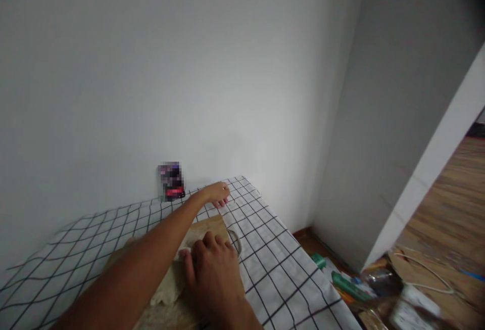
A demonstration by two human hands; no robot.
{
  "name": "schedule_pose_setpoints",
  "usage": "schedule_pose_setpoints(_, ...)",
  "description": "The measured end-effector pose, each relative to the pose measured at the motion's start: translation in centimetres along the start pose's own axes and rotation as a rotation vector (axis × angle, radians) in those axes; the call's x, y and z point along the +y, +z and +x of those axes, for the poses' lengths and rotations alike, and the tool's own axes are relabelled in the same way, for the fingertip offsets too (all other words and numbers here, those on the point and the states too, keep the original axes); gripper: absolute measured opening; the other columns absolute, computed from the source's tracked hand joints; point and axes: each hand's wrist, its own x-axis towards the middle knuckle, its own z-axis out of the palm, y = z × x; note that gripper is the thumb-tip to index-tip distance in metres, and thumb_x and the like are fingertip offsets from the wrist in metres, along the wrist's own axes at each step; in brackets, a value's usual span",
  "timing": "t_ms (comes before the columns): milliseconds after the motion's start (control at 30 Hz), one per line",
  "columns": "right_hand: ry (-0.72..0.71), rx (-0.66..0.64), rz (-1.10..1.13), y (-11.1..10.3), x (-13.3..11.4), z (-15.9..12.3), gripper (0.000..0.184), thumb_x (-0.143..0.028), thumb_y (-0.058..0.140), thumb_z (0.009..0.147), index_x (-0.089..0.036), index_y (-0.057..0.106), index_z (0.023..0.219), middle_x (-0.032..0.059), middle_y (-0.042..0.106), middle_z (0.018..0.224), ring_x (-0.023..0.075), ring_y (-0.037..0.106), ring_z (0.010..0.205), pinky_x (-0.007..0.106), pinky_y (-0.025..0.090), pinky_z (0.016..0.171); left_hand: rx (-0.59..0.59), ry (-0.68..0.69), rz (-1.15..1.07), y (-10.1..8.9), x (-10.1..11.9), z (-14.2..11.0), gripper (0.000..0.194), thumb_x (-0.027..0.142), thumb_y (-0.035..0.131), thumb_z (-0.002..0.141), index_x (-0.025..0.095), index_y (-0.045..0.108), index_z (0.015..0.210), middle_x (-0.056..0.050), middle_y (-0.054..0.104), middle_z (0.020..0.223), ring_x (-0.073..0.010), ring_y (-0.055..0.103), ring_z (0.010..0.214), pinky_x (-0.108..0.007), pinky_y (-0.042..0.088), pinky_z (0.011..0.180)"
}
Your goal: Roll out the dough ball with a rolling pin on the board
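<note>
Open lane right of the board [215,223]: bare checked cloth along the right side of the bench [273,254]. Ring handle [239,243] pokes into it. Route from left barred low down by left forearm [151,249], slanting over board and beside dough [164,289]. Right hand [214,264] covers board's right part. Far side: wall [235,92] stops reach beyond left hand [217,193]; blurred dark item [172,181] stands to its left.
</note>
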Motion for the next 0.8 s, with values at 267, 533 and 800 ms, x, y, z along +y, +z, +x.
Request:
schedule_pose_setpoints(267, 0.010, -0.023, -0.031, -0.2, 0.0, -0.3, 0.040, -0.051, 0.046, 0.102, -0.021, 0.071, 0.097, 0.0090, 0.070, 0.103, 0.0268, 0.065, 0.097, 0.039, 0.050, 0.083, 0.354, 0.112, 0.088, -5.4, -2.1, -9.0, 0.018, 0.005, 0.057, 0.070, 0.016, 0.056, 0.084, 0.011, 0.048, 0.053, -0.0106, 0.044, 0.053, -0.024, 0.037, 0.051)
schedule_pose_setpoints(533, 0.026, 0.051, -0.075, 1.2, 1.1, -0.2, 0.024, -0.043, 0.058, 0.099, -0.020, 0.067, 0.098, 0.0076, 0.069, 0.103, 0.0235, 0.065, 0.098, 0.031, 0.045, 0.077, 0.767, 0.166, 0.132, -4.4, -2.9, -23.9, 0.014, 0.025, 0.050, 0.076, 0.025, 0.056, 0.089, 0.004, 0.065, 0.082, -0.0165, 0.059, 0.075, -0.030, 0.049, 0.067)
schedule_pose_setpoints(800, 0.147, 0.177, -0.013, 2.2, 2.1, -0.4, 0.017, -0.035, 0.047, 0.106, -0.022, 0.059, 0.107, 0.0034, 0.065, 0.106, 0.0173, 0.066, 0.086, 0.026, 0.033, 0.057, 0.547, -0.212, 0.355, 7.6, -3.8, -27.4, 0.077, 0.066, 0.049, 0.070, 0.022, 0.037, 0.132, -0.016, 0.048, 0.139, -0.0378, 0.039, 0.128, -0.054, 0.035, 0.104)
